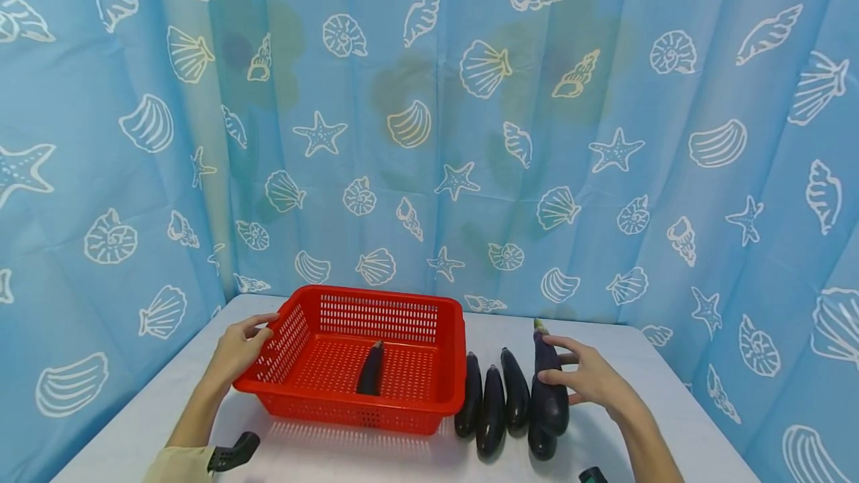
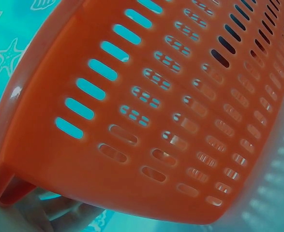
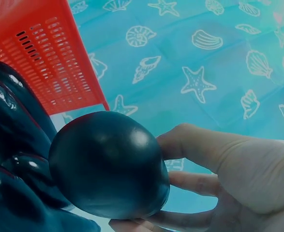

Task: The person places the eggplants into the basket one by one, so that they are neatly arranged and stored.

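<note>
My left hand [image 1: 239,349] holds the left rim of a red plastic basket [image 1: 356,408]; in the left wrist view its fingers [image 2: 69,212] show at the rim's corner, partly hidden by the basket wall. One dark eggplant [image 1: 371,370] lies inside on the basket floor. To the right of the basket, my right hand [image 1: 590,377] grips a large eggplant [image 1: 553,405], thumb on one side and fingers on the other, its green stem pointing away. Another eggplant [image 1: 542,444] lies partly hidden under the held one. Three more eggplants [image 1: 492,412] lie side by side between it and the basket.
A white table [image 1: 322,457] carries everything. Behind and beside it hangs a blue curtain [image 1: 416,192] with white shells and starfish. A black strap piece [image 1: 235,453] sits at the left wrist, and a dark device [image 1: 592,475] shows near the right wrist.
</note>
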